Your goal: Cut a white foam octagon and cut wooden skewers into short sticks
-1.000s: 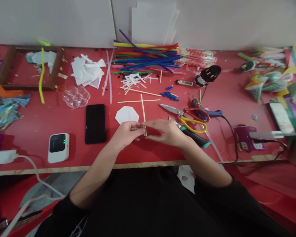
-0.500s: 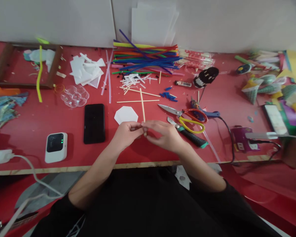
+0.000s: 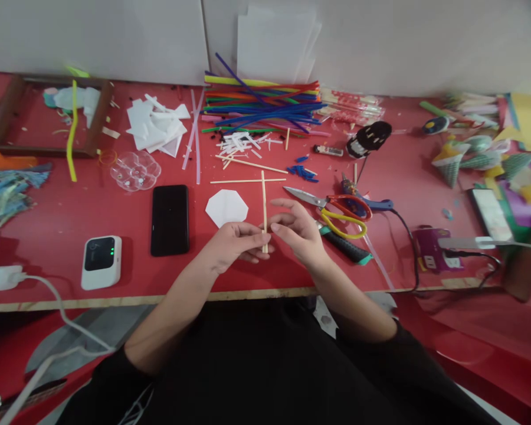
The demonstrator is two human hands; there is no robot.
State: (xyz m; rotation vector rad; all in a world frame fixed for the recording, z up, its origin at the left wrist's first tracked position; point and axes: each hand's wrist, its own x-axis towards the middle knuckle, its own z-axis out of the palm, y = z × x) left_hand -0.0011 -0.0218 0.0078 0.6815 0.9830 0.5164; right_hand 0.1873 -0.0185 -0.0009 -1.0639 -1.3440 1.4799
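Note:
My left hand (image 3: 239,245) pinches a pale wooden stick (image 3: 264,200) near its lower end, and the stick points away from me. A short piece seems to lie against its lower part. Just right of the stick, my right hand (image 3: 298,231) is open with its fingers apart. Beyond my left hand a white paper octagon (image 3: 227,208) lies flat on the red table (image 3: 133,236). Another thin stick (image 3: 230,181) rests crosswise behind it. To the right are scissors (image 3: 331,203) with red and yellow handles and a green and black cutter (image 3: 347,247).
A black phone (image 3: 170,219) and a white device (image 3: 101,262) lie on the left. Coloured pipe cleaners (image 3: 261,106) and white scraps (image 3: 239,143) are at the back. A glue gun (image 3: 363,200) with its cable and a purple box (image 3: 438,248) stand right.
The stick has shifted right and slightly toward me in my left hand. My right hand has come off it, and its fingers have spread.

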